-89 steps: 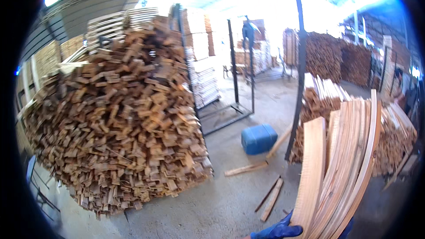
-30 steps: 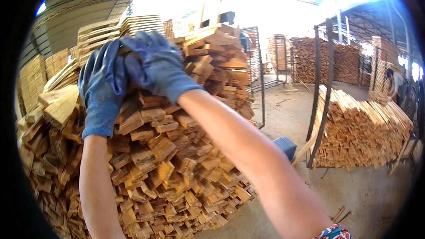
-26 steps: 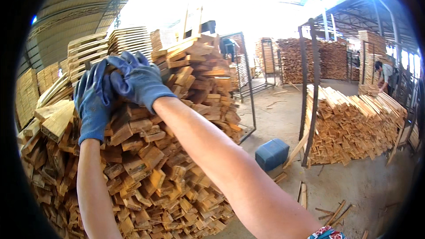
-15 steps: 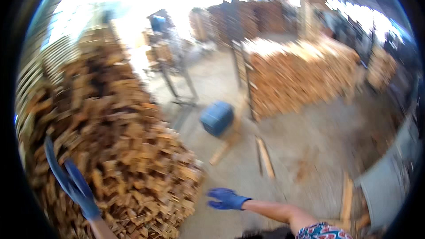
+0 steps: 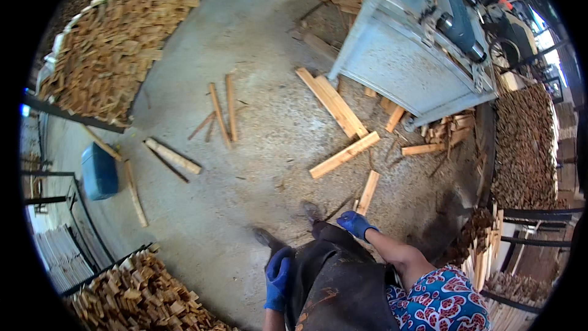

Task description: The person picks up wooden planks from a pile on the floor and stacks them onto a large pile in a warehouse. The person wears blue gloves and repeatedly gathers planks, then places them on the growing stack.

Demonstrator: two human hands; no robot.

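Observation:
Both my hands wear blue gloves. My left hand (image 5: 278, 279) hangs beside the dark apron (image 5: 343, 288), its fingers loosely bent and apart, with nothing seen in it. My right hand (image 5: 355, 225) is in front of the apron's right side, fingers loosely bent, and holds nothing that I can see. Just beyond it in the picture lies a short wooden plank (image 5: 368, 192) on the floor; its near end meets the glove's outline, and no grip on it shows. Farther ahead, another plank (image 5: 345, 154) lies across the ends of two longer planks (image 5: 331, 103).
A grey-blue metal machine (image 5: 404, 64) stands at the far right, with wood offcuts (image 5: 450, 132) beneath. Stacked wood (image 5: 116, 43) fills the far left; another wood pile (image 5: 141, 291) is near left. A blue jerrycan (image 5: 99, 171) and loose sticks (image 5: 220, 113) lie leftward.
The view has swung right and down, bringing the machine and floor planks into sight. My hands have come in from spread out to close by the apron.

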